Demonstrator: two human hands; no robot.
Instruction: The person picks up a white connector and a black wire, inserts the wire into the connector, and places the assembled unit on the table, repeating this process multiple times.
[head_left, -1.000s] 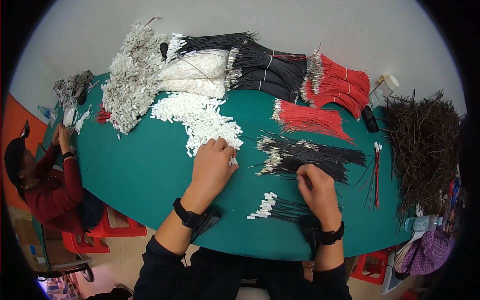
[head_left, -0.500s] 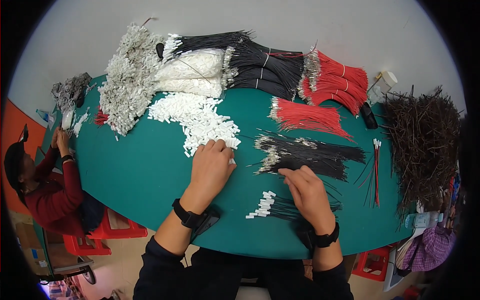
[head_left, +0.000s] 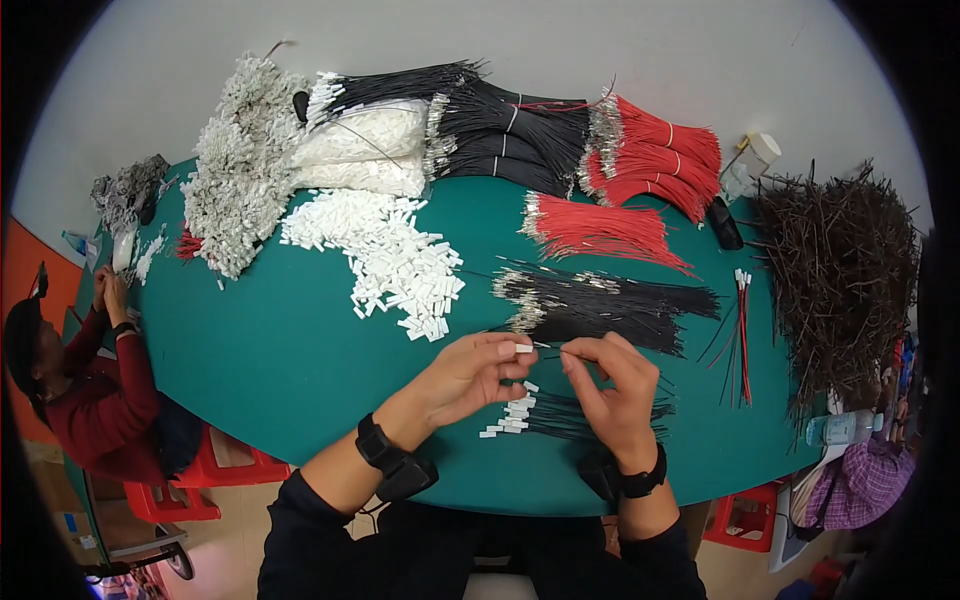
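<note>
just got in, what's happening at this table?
A person at a green table holds a small white connector housing in the left hand and pinches a thin black wire in the right hand, the two brought together. Below the hands lies a row of finished black leads with white ends. A pile of loose white housings and a bundle of black wires lie just beyond. Another person sits at the left end.

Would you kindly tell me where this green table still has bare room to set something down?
The widest bare patch of the table lies left of the left hand, below the loose white connectors. A narrower strip runs along the near edge. The far side is crowded with wire bundles, and the right with black wires and scrap.
</note>
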